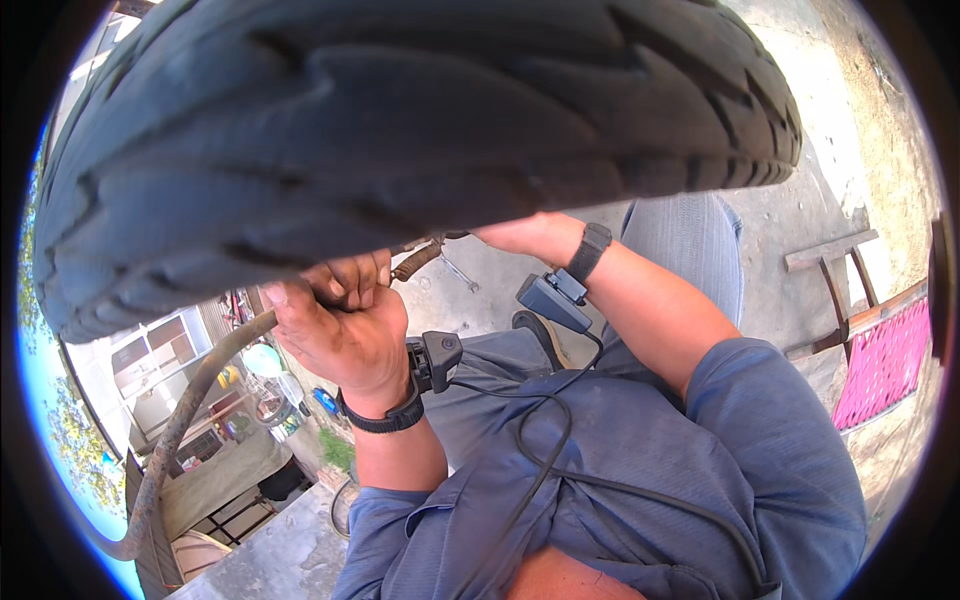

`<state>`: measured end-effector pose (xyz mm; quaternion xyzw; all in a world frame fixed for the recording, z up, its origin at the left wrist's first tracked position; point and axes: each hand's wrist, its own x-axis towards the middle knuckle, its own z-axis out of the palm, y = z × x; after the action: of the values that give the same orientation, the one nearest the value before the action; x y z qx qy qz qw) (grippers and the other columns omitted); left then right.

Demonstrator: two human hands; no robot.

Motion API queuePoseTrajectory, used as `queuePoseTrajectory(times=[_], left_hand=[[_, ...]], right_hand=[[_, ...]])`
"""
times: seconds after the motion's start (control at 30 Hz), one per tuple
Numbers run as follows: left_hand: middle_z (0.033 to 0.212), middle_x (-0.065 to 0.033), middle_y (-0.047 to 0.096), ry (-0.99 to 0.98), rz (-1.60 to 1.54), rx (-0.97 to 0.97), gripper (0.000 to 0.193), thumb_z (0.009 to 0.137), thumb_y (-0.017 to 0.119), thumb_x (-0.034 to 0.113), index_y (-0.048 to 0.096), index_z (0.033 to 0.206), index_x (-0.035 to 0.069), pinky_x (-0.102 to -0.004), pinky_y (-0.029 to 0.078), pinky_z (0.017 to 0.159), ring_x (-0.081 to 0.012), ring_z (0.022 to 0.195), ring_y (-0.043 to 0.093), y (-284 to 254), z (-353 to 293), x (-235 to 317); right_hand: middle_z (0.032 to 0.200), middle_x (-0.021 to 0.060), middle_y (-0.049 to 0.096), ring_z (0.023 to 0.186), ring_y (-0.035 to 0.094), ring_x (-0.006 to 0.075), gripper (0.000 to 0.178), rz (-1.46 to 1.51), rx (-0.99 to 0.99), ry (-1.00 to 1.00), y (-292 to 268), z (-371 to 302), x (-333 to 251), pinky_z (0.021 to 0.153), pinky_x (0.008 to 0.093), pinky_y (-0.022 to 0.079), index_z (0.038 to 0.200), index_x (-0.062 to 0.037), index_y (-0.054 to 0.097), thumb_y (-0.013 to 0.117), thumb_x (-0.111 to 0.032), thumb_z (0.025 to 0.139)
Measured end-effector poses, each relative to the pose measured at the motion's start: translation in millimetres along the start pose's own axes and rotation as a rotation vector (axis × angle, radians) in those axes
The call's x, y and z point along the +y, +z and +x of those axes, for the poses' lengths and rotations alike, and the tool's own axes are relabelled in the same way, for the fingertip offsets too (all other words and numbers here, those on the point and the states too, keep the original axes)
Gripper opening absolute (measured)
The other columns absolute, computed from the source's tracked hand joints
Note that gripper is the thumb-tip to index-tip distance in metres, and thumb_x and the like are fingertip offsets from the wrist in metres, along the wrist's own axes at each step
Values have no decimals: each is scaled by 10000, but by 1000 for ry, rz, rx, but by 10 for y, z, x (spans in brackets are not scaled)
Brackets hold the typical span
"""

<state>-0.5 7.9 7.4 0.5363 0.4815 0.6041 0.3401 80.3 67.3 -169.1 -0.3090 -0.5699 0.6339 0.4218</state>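
A large black tyre (430,120) with deep tread fills the upper part of the head view, close in front of me. Just under its lower edge is my left hand (340,325), fingers curled closed; what they grip is mostly hidden. A rusty, curved metal tube (185,415) rises from the lower left and meets this hand. By its fingertips a brown ribbed piece (415,262) pokes out below the tyre. My right hand (520,235) reaches in behind the tyre, so its fingers are hidden.
On the concrete floor lies a spanner (460,275). A pink woven seat (885,365) and a wooden frame (830,252) stand at the right. To the left are a table (215,485) and a small blue object (325,400). A black cable (560,440) crosses my shirt.
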Motion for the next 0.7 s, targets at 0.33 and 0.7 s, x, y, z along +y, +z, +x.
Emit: queuePoseTrajectory(times=[0.33, 0.7], left_hand=[[641, -26, 370, 38, 10, -3, 472, 1090, 504, 432, 422, 786, 80, -291, 343, 521, -118, 515, 346, 46, 140, -28], [818, -85, 524, 62, 54, -62, 347, 1067, 587, 341, 520, 921, 33, -438, 545, 787, -190, 704, 548, -18, -81, -2]], right_hand=[[772, 88, 703, 701, 585, 135, 159, 73, -104, 189, -50, 2, 24, 696, 313, 499, 954, -5, 762, 739, -160, 933], [873, 106, 731, 785, 663, 177, 173, -44, -66, 153, -36, -92, 47, 735, 335, 527, 993, -13, 775, 723, -171, 948]])
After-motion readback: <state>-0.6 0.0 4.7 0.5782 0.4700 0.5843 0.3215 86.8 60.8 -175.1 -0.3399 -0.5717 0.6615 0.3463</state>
